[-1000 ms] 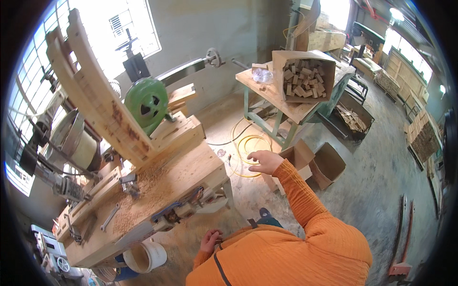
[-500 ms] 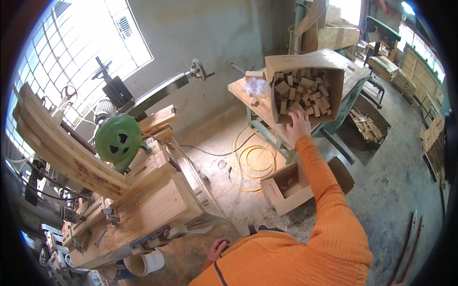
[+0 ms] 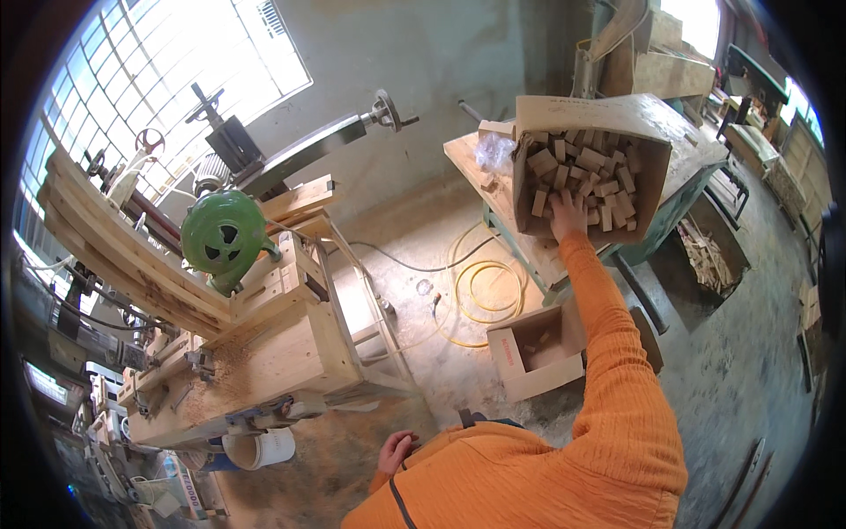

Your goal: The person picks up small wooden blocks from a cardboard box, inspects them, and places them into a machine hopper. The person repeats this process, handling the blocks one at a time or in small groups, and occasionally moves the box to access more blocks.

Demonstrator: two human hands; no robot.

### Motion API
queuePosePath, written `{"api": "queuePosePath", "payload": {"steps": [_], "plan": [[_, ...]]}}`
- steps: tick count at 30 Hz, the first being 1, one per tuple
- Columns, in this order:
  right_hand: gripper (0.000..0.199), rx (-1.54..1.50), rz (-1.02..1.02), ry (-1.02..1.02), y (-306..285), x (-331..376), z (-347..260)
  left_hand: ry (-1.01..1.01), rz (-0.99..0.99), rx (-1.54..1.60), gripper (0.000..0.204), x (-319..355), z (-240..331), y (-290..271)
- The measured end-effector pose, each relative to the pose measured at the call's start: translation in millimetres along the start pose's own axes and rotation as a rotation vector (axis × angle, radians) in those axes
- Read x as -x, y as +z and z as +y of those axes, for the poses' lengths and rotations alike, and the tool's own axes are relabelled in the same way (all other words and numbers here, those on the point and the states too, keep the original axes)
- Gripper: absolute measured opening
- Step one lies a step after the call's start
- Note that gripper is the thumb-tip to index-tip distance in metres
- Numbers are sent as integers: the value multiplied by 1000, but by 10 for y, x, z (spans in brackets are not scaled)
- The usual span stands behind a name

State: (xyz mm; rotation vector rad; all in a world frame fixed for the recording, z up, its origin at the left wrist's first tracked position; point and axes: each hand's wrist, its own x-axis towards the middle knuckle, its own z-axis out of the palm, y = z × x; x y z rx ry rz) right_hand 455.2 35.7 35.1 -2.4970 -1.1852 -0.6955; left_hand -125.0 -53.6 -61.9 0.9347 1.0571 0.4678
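Right hand [image 3: 568, 214] reaching into box [image 3: 648, 189], fingers spread over wood blocks [image 3: 589, 172]. Blocks likely light, stiff, rough; pinch by side faces. Left hand [image 3: 397, 451] loosely curled, empty, at hip.

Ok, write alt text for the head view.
A person's right hand reaches into a tipped cardboard box of small wooden blocks on a workbench. Their left hand hangs by their side, near a wooden machine table.

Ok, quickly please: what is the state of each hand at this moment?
Left hand: hangs by the hip, fingers loosely curled, holding nothing.
Right hand: reaching into the cardboard box, on the small wooden blocks; whether it grips one cannot be told.
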Motion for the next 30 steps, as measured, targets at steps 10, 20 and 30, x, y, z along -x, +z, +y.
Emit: {"api": "queuePosePath", "payload": {"steps": [10,20,30], "plan": [[31,-2010,-766,83,-510,1386,-1315,250,-256,-54,46,-361,540,536],[54,-1611,-1021,-526,-1065,2380,-2036,-91,-216,551,44,-608,465,663],[30,58,505,105,-630,-36,-210,131,-77,547,42,-292,603,419]]}}
